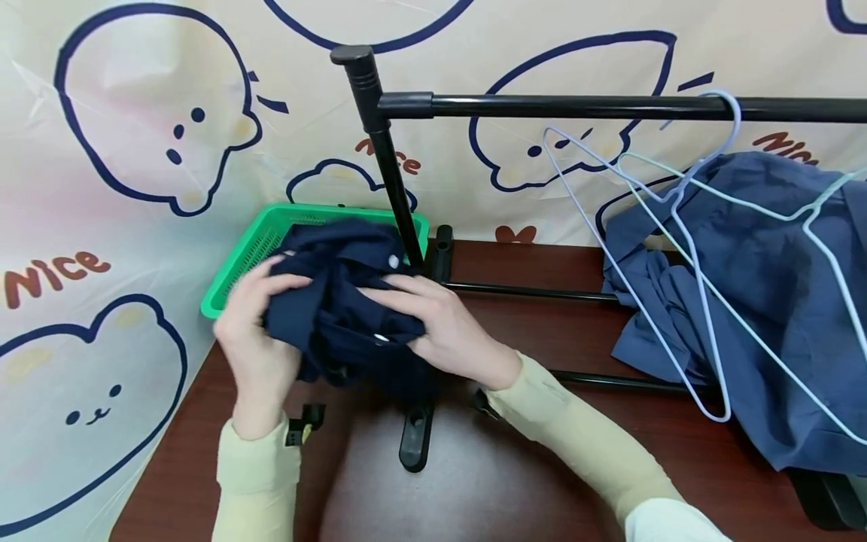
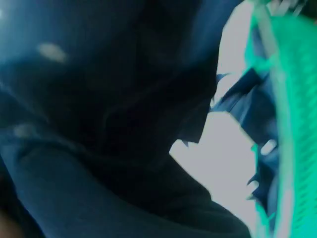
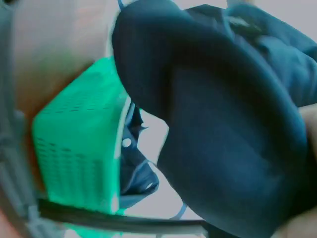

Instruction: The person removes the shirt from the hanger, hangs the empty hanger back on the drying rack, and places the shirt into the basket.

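A bunched navy shirt with white buttons is held up in front of a green basket, overlapping its near side in the head view. My left hand grips its left side, thumb and fingers about the cloth. On the right, my right hand holds the shirt with its fingers over the folds. Both wrist views are largely filled by the dark fabric, which hides most of the fingers. In the right wrist view, navy cloth with white buttons shows at the basket's rim.
A black rack post rises just behind the shirt, its top rail running right. A light blue hanger hangs from that rail, a pale green hanger beside it. A slate-blue garment lies at the right of the brown table.
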Demonstrator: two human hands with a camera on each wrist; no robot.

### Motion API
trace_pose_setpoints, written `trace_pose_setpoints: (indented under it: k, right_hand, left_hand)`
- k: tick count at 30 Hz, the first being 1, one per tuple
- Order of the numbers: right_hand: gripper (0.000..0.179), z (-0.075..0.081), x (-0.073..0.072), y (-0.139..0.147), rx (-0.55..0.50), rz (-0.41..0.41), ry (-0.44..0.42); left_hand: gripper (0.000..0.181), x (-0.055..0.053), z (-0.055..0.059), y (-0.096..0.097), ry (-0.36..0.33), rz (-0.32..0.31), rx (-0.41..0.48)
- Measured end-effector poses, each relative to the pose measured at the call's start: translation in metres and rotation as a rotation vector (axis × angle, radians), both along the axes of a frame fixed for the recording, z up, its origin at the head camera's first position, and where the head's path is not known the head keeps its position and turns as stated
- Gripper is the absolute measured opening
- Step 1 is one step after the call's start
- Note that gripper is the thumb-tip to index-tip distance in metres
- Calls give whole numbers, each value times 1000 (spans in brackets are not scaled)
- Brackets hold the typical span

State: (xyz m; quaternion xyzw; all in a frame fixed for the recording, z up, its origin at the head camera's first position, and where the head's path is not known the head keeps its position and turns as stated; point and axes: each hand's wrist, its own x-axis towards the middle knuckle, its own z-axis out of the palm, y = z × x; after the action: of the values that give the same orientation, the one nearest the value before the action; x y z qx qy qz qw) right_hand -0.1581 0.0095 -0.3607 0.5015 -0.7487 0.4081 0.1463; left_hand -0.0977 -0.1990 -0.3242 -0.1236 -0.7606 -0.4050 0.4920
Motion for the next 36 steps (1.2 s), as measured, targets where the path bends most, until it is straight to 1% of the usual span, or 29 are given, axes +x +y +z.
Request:
trace_pose_setpoints:
  k: [2, 4, 6, 7, 9, 10, 11, 12, 13, 15, 17, 19, 20, 22, 24, 25, 26, 27, 30, 31, 33, 35, 36]
  right_hand:
    - [47, 8, -8, -18, -47, -17, 96]
    - [44, 14, -17, -35, -110, -42, 182]
    - [44, 16, -25, -50, -163, -75, 234]
    - [45, 14, -29, -56, -176, -96, 248]
    - [52, 7, -35, -66, -167, -142, 244]
    - [60, 1, -37, -70, -142, -165, 222]
    - [69, -5, -39, -73, -105, -191, 190]
    - [78, -13, -41, -75, -61, -218, 148]
    - [86, -21, -42, -76, -14, -243, 101]
    - [97, -35, -45, -77, 74, -290, 12]
    - [98, -48, -47, -77, 136, -326, -63]
    - [92, -58, -49, -77, 162, -348, -106]
    - [88, -61, -51, -77, 164, -355, -114]
    - [80, -66, -52, -76, 159, -362, -120]
    - [73, -68, -52, -76, 147, -371, -122]
    - [71, -69, -52, -76, 141, -374, -123]
    - [70, -69, -51, -76, 134, -374, -130]
    - [69, -68, -51, -76, 128, -374, -142]
    - [70, -65, -48, -76, 107, -382, -181]
    - [70, -64, -47, -76, 98, -385, -191]
    - [69, -61, -46, -77, 74, -392, -193]
    - [65, -59, -46, -78, 53, -400, -161]
    - [63, -58, -46, -78, 49, -399, -135]
  left_hand:
    - [12, -2, 15, -2, 108, 94, 75]
    - [14, -7, 26, -6, 193, 175, 137]
    - [15, -14, 33, -10, 249, 226, 167]
    - [16, -19, 34, -12, 265, 241, 163]
    - [15, -30, 33, -18, 275, 246, 157]
    - [15, -36, 28, -22, 272, 245, 142]
    - [14, -43, 22, -27, 265, 239, 126]
    - [13, -50, 13, -33, 251, 234, 104]
    - [12, -57, 2, -39, 225, 227, 76]
    - [12, -70, -23, -54, 151, 214, 22]
    - [21, -82, -50, -69, 46, 202, -27]
    - [33, -89, -71, -82, -98, 204, -62]
    - [40, -92, -78, -87, -181, 208, -76]
    - [49, -95, -87, -93, -367, 206, -108]
    - [51, -95, -87, -96, -540, 192, -157]
    - [53, -95, -84, -97, -606, 184, -183]
    - [55, -93, -81, -97, -655, 175, -197]
    - [55, -91, -76, -96, -688, 162, -200]
    - [58, -83, -59, -94, -723, 140, -175]
    - [57, -81, -54, -93, -719, 131, -158]
    - [51, -77, -45, -90, -701, 107, -123]
    - [45, -76, -43, -86, -687, 99, -127]
    - [43, -77, -44, -84, -691, 102, -135]
